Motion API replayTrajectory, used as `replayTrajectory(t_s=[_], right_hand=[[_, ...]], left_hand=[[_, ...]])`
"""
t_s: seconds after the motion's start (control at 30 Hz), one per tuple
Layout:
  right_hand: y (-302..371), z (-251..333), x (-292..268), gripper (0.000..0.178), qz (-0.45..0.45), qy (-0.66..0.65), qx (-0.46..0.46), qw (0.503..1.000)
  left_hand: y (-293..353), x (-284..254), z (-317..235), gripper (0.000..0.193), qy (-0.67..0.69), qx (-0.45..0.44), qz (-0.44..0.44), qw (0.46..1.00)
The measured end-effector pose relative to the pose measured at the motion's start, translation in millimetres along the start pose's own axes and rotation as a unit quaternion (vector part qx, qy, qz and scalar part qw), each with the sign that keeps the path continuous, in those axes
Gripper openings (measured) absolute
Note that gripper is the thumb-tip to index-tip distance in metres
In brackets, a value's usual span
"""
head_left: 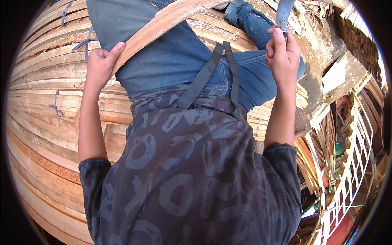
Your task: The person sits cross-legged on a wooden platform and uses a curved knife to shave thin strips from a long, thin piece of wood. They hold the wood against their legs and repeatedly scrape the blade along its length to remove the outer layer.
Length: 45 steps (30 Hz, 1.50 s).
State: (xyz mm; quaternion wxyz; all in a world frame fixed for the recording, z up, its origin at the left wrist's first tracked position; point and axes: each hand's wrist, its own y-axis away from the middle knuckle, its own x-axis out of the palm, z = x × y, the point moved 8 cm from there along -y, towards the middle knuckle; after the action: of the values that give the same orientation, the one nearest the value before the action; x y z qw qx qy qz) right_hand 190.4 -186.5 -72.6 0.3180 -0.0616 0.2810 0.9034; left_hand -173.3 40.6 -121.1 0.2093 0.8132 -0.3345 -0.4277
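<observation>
My left hand (103, 63) is closed round the near end of a long wooden strip (163, 25), its thumb lying along the top. The strip slants up and to the right across my jeans, and its far end runs out at the top of the view. On the right, my right hand (283, 51) grips the dark handle of a knife (284, 13). The knife's wide grey blade points upward, away from me, and its tip is cut off by the upper edge. Blade and strip are apart.
Stacked wooden strips (45, 134) lie under and left of me, some tied with purplish cords (86, 42). Pale shavings (220, 28) are scattered beyond my legs. To the right are a grey stone block (345, 75), loose split sticks (312, 163) and a pale lattice (347, 175).
</observation>
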Motion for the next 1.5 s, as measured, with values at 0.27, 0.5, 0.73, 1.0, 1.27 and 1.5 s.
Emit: replayTrajectory(t_s=[0.27, 0.5, 0.73, 1.0, 1.27, 1.5], right_hand=[[2, -8, 0, 0.026, 0.016, -0.043, 0.038, 0.998], [20, 7, 49, 0.024, 0.150, 0.188, -0.087, 0.967], [6, -3, 18, 0.025, 0.029, 0.070, -0.027, 0.997], [1, -7, 0, 0.027, 0.035, -0.054, 0.016, 0.998], [11, -7, 31, 0.025, 0.107, 0.000, -0.010, 0.994], [14, -6, 27, 0.023, 0.065, 0.134, -0.053, 0.987]], left_hand=[[0, 0, -1, 0.066, 0.001, 0.005, -0.004, 1.000], [0, -3, 2, 0.066, -0.004, 0.007, -0.012, 1.000], [0, -2, -3, 0.066, -0.011, 0.005, -0.005, 1.000], [1, 0, -5, 0.060, -0.019, 0.010, -0.004, 1.000], [3, -1, -3, 0.060, -0.026, 0.018, 0.001, 1.000], [2, -2, -1, 0.060, -0.029, 0.013, -0.001, 1.000]])
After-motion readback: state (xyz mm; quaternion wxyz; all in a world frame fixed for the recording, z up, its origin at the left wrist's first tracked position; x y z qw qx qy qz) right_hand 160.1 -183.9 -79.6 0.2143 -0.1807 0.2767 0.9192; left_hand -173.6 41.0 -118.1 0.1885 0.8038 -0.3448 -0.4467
